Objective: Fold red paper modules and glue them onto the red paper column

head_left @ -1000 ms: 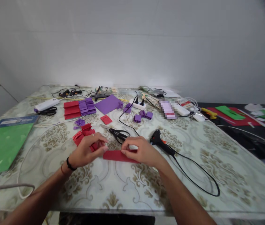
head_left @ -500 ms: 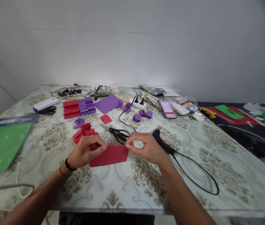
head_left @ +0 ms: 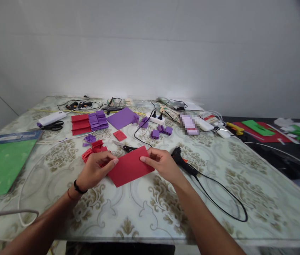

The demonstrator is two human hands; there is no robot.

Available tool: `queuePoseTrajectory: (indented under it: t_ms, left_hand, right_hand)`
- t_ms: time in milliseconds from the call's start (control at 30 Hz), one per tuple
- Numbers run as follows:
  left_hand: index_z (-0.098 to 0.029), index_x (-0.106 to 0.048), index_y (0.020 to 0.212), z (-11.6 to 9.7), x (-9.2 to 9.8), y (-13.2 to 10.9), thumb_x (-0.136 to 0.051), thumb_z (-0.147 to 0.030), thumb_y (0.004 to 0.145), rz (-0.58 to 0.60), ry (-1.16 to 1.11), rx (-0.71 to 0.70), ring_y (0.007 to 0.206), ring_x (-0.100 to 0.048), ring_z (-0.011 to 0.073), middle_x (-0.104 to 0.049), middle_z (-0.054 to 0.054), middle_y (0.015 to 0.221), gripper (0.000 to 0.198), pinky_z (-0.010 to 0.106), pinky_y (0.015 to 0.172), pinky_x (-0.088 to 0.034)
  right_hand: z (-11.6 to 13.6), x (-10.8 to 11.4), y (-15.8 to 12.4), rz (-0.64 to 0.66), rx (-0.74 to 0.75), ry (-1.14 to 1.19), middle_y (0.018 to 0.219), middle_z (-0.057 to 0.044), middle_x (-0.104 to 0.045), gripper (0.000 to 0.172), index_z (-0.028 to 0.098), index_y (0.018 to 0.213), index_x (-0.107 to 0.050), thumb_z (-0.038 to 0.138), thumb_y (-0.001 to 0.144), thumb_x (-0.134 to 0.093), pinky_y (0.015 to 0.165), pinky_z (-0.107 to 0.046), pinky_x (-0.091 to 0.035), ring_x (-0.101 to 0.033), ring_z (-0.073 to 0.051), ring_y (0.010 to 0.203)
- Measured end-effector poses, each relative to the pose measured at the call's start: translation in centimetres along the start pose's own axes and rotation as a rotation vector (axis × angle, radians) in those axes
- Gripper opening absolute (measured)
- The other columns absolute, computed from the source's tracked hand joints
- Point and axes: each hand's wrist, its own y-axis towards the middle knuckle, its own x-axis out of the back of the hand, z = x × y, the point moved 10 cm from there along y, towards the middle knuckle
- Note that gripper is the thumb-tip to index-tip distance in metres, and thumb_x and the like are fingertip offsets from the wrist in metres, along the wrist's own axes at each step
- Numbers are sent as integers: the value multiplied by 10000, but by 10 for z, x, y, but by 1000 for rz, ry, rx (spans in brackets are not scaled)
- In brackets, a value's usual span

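A flat red sheet [head_left: 130, 167], paper or foam by its look, is held tilted above the table between both hands. My left hand [head_left: 97, 169] pinches its left edge between thumb and fingers. At the right edge, my right hand [head_left: 160, 163] grips it, thumb on top and fingers behind. Folded red pieces [head_left: 93, 148] lie just behind my left hand. Black-handled scissors [head_left: 128, 148] are partly covered by the sheet. Beside my right hand rests a black glue gun [head_left: 183, 161] with its cord looping toward me.
Purple folded pieces [head_left: 155, 134], a purple sheet [head_left: 122, 118] and a small red square [head_left: 119, 135] lie farther back. A white power strip [head_left: 155, 119] with plugs stands behind them. Green sheets [head_left: 4, 166] lie at left, a phone [head_left: 189, 124] at right.
The red sheet has turned, its right end rising and now covering the scissors' handles. My right hand has shifted its hold along that end, while my left hand stays nearly in place.
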Motion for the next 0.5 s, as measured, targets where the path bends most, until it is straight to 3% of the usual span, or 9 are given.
queuePoseTrajectory:
  t_ms: [267,400,500]
  left_hand:
    - [-168,-721,875,17,9,-1,-695,-413,992,-38,-63,53,411,-590,111,-651,-28,536,273,188,422,-422]
    - [-143,-774,893,15,10,0,-591,-549,1034,-18,-159,29,560,-663,149,-717,49,669,466,233,525,-521]
    - [-137,-793,1123,15,-1,2,-533,-543,1058,75,-375,43,743,-742,213,-784,128,907,487,299,638,-600]
  right_hand:
    - [-8,17,4,-116,-18,-3,715,0,-652,434,201,777,-653,610,834,-788,628,-279,-447,-575,-163,660]
    - [-6,13,2,-70,-31,5,680,8,-636,465,197,732,-636,621,807,-809,602,-268,-423,-547,-147,628]
    - [-3,-4,-1,73,-56,12,662,10,-630,467,183,725,-668,617,797,-823,590,-259,-421,-539,-140,612]
